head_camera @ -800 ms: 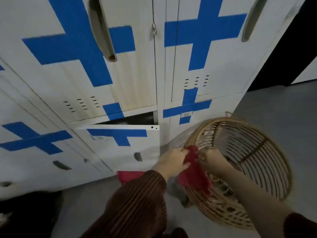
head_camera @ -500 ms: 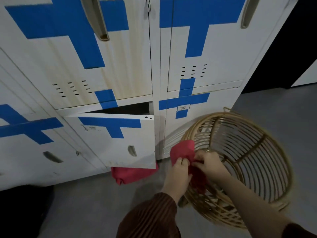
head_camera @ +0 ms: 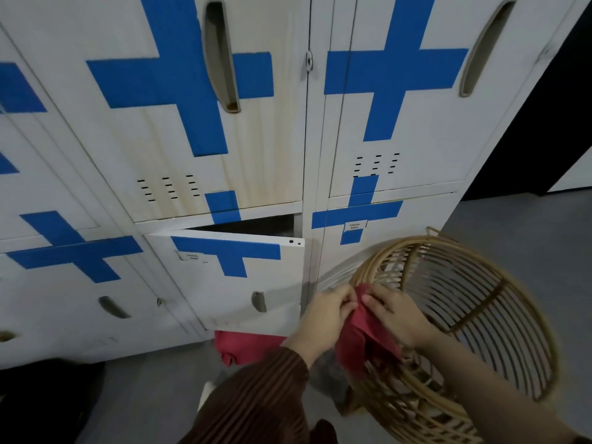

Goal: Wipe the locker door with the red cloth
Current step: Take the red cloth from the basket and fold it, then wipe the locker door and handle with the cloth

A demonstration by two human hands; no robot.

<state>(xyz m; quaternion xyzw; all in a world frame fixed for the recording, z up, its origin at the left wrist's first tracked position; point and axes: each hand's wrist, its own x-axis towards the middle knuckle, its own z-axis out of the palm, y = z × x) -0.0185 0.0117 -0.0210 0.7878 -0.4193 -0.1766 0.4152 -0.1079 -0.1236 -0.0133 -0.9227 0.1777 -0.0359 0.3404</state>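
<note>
A red cloth (head_camera: 362, 334) hangs between both hands, just over the near rim of a wicker basket. My left hand (head_camera: 323, 318) grips its upper left edge and my right hand (head_camera: 395, 315) pinches its upper right edge. To the left, a low white locker door (head_camera: 230, 293) with a blue tape cross stands ajar, swung out toward me. Above it is a larger locker door (head_camera: 160, 139), closed, with brownish streaks on it.
The round wicker basket (head_camera: 474, 315) lies tilted on the grey floor at the right, against the lockers. A second red cloth (head_camera: 243, 346) lies on the floor under the open door. A dark object (head_camera: 41, 398) sits at the lower left.
The view tilted up, showing more of the upper lockers. Both hands have stayed on the red cloth and shifted their hold along it, gathering it between them at the basket rim.
</note>
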